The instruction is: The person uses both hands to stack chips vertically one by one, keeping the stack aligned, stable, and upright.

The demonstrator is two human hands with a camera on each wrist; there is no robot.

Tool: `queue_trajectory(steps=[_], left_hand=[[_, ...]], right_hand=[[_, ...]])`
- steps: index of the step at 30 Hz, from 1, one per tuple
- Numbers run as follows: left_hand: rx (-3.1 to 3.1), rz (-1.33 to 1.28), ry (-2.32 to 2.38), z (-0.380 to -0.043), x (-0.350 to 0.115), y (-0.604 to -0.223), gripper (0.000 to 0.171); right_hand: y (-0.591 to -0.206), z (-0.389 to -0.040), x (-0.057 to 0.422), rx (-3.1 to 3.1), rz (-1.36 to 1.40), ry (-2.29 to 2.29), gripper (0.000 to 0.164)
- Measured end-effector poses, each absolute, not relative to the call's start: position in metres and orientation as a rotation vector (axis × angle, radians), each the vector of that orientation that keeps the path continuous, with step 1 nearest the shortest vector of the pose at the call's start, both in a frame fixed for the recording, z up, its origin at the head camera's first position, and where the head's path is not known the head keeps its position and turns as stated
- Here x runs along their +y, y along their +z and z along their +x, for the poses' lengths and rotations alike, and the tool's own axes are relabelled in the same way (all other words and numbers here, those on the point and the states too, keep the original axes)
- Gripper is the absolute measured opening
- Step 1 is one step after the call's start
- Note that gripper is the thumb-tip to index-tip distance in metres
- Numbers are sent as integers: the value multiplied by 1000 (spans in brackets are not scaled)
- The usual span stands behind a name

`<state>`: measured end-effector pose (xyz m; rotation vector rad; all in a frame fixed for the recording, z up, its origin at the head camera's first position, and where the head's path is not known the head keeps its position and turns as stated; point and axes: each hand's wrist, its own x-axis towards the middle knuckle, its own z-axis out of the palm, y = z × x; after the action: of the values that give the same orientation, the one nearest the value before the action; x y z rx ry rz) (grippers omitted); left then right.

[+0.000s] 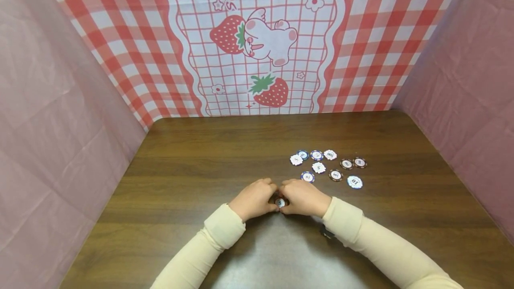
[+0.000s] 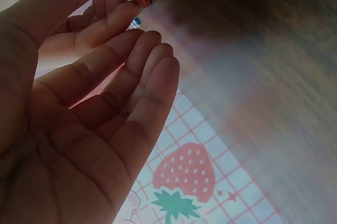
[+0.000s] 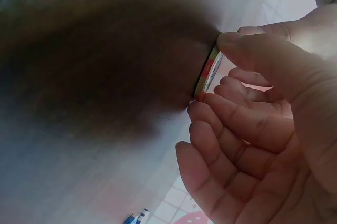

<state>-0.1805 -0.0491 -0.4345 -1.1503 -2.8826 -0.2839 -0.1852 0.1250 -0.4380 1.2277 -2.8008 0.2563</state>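
While your right thumb presses one edge of a red-and-yellow-rimmed poker chip (image 3: pixel 209 74), the fingertips (image 3: pixel 198 111) of that same hand meet the opposite edge, so the right hand (image 1: pixel 306 198) has it in a narrow pinch. Your left hand (image 1: pixel 255 198) curves around the other side, its fingers bent and close together; you can't tell from these views whether it grips the chip too. Between your two hands, the chip shows a pale face marked 5 to the head view; whether it touches the wooden table (image 1: pixel 201 159) is hidden.

Just past your right knuckles lies a blue-rimmed 10 chip (image 1: pixel 308 177). Beyond it and to your right, more chips lie scattered: a white 5 chip (image 1: pixel 296 160) overlapping a blue chip (image 1: pixel 303 154), another white 5 chip (image 1: pixel 319 167), three dark-rimmed chips (image 1: pixel 336 175), and a pale 10 chip (image 1: pixel 355 182) out to your right.

Cream sleeves (image 1: pixel 225 227) cover your forearms. At the table's far edge hangs a red-and-white checked cloth (image 1: pixel 132 26) printed with strawberries, and pink drapes (image 1: pixel 60 124) stand on both sides.
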Motion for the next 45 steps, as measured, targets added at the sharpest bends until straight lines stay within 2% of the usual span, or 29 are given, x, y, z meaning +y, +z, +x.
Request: queue_trajectory(steps=[14, 29, 37, 45], left_hand=[[-2918, -1163, -296, -183, -47, -438, 33], [-2871, -1227, -313, -184, -44, -441, 21], [-2880, -1217, -307, -183, -43, -440, 21], [-2859, -1226, -350, -184, -43, -443, 18]], right_hand=[[-439, -187, 132, -2831, 1200, 336, 20], [-433, -193, 146, -2852, 1106, 302, 29], [-430, -201, 159, -2875, 992, 286, 38], [-427, -212, 174, -2875, 853, 306, 39]])
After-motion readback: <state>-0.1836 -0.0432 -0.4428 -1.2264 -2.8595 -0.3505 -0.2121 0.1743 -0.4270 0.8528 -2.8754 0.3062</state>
